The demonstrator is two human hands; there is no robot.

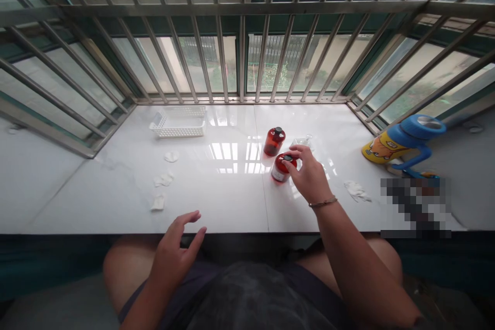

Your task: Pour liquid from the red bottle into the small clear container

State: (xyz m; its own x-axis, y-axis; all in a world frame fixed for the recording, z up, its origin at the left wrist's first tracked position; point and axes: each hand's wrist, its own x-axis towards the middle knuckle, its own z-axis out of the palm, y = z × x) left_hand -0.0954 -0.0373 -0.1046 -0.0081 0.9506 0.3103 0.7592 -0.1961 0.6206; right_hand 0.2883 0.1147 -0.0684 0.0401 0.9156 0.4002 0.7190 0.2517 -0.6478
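Right hand in a narrow grip over the black cap of a red bottle, the bottle upright on a white marble desk, just in front of a second red bottle, also upright. Left hand open wide, fingers spread, just above the desk's near edge, holding nothing. White plastic basket well off to the left; crumpled white wipes to the right.
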